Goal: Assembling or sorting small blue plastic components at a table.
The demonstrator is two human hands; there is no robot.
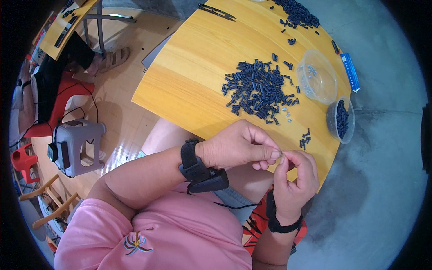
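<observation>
In front of my body, over the table's near edge, my left hand (243, 146) and my right hand (297, 177) meet fingertip to fingertip. Thumb and forefinger of each are pinched together on something tiny, mostly hidden by the fingers. Just beyond them lies a large loose pile of small black plastic parts (256, 87). A few clear or silvery bits (288, 115) lie at its near right side. Nearer my right hand is a small cluster of black parts (305, 139). A clear round tub (332, 81) holds small pale bits; a smaller tub (352, 114) holds black parts.
Thread snips (217, 12) lie at the table's far edge, and another black heap (299, 13) is at the far right. A blue box (350, 72) sits by the right edge. A grey stool (80, 144) and another person's sandalled foot (114, 59) are to the left.
</observation>
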